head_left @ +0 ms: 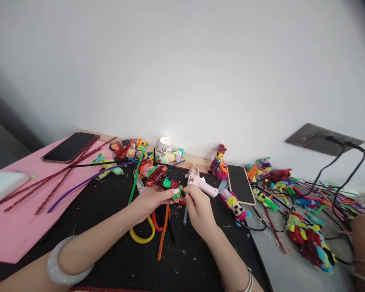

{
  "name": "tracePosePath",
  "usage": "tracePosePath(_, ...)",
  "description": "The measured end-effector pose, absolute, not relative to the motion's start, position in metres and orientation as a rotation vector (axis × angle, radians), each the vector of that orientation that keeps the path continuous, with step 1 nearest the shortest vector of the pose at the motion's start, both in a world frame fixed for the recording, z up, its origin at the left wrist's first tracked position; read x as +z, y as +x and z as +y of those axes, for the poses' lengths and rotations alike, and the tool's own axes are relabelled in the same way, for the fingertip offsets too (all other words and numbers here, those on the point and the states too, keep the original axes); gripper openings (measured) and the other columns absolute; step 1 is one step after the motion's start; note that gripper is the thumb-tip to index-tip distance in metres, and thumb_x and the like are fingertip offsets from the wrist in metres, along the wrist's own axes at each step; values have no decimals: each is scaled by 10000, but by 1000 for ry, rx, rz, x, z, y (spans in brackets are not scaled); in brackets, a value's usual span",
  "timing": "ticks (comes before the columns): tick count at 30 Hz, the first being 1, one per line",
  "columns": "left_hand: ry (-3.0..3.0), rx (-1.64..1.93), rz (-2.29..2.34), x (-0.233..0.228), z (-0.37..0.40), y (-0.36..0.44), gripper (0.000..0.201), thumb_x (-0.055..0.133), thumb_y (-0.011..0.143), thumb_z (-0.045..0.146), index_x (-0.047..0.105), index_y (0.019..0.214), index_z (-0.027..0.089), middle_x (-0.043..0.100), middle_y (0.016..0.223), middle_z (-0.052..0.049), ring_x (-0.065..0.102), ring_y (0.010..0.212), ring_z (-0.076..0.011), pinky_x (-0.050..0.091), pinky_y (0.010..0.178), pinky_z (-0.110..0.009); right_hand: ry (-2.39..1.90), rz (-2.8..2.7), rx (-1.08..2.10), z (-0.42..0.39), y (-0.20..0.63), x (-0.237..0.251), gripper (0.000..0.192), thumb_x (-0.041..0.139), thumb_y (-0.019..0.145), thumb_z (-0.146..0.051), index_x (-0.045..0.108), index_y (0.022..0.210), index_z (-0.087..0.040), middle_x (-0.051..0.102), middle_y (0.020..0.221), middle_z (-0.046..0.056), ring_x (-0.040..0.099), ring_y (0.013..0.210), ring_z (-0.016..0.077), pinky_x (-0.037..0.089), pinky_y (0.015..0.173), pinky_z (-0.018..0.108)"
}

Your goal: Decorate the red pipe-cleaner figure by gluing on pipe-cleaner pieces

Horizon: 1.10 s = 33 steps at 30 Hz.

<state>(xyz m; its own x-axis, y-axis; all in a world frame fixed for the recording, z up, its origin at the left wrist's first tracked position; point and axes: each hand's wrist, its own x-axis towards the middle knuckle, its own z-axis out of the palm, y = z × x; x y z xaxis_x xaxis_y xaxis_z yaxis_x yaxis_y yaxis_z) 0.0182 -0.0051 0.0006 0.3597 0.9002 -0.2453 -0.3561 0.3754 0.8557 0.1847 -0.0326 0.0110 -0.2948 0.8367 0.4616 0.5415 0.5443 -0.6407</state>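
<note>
The left hand (152,199) and right hand (197,205) meet over the middle of the black mat (109,227), both grips pinched on one small pipe-cleaner figure (174,187), a red and green piece held between the fingertips just above the tabletop (286,263). The left fingers clasp it from the side; the right thumb and forefinger nip its near end. Under the hands lie yellow-handled scissors (142,235) and an orange pipe cleaner (163,235). Just beyond the right hand rests a pink glue gun (200,182), and past that a phone (241,184) face up. Finished pipe-cleaner figures (140,152) crowd the back edge by the wall, with a small white candle (164,145) among them. To the left, on a pink sheet (15,227), lie red glitter stems (48,180) and a second phone (69,147). At far right another person's hand (363,235) rests among tangled cables (337,178).
</note>
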Motion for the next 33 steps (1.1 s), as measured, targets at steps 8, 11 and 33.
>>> tracePosePath(8, 810, 946, 833, 2, -6, 18, 265, 806, 649, 324, 721, 823, 144, 740, 774, -49, 669, 703, -160, 529, 654, -248, -1187, -1944, 450, -34, 184, 9, 116, 421, 903, -150, 499, 834, -200, 513, 730, -5, 480, 653, 137, 392, 601, 248)
tracePosePath(11, 866, 926, 820, 3, -7, 16, 278, 790, 674, 333, 717, 867, 146, 744, 814, -62, 676, 719, -170, 534, 664, -257, -1168, -1954, 437, -35, 183, 10, 123, 425, 906, -154, 511, 833, -201, 520, 729, -1, 484, 652, 139, 391, 597, 251)
tracePosePath(33, 832, 1147, 885, 8, 0, 9, 245, 748, 695, 365, 694, 643, 133, 633, 567, -23, 595, 588, -133, 502, 594, -237, -1268, -1629, 341, -27, 185, 11, 227, 469, 787, -101, 411, 592, -202, 601, 827, 43, 454, 578, 120, 319, 491, 252)
